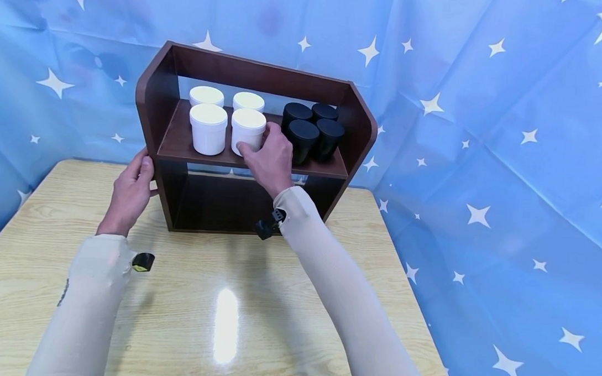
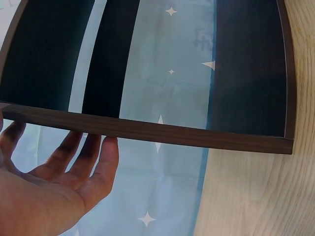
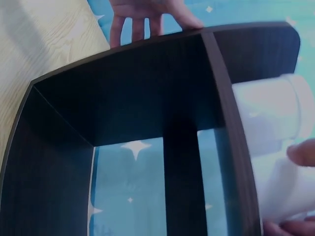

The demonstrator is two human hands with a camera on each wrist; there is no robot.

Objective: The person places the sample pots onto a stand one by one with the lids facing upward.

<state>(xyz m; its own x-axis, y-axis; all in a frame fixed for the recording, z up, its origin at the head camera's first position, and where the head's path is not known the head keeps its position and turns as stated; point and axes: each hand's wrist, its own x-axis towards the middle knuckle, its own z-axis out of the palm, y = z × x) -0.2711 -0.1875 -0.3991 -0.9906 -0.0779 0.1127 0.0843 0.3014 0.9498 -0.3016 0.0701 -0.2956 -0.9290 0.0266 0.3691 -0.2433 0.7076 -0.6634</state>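
Note:
A dark brown two-tier shelf (image 1: 254, 165) stands on the table, with lidded white jars (image 1: 207, 135) on the left of its upper board. My right hand (image 1: 271, 158) grips the front white jar nearer the middle (image 1: 248, 125), thumb at its front and fingers round its right side. That jar is upright on the board. In the right wrist view the thumb (image 3: 301, 153) shows against the white wall, with part of the hand out of frame. My left hand (image 1: 131, 190) rests its extended fingertips on the shelf's left side panel (image 2: 147, 132).
Several black lidded jars (image 1: 303, 134) stand together on the right of the upper board, close by my right hand. The lower compartment (image 3: 138, 98) has a partly open back. Behind the wooden table (image 1: 177, 316) hangs a blue curtain with stars (image 1: 481, 161).

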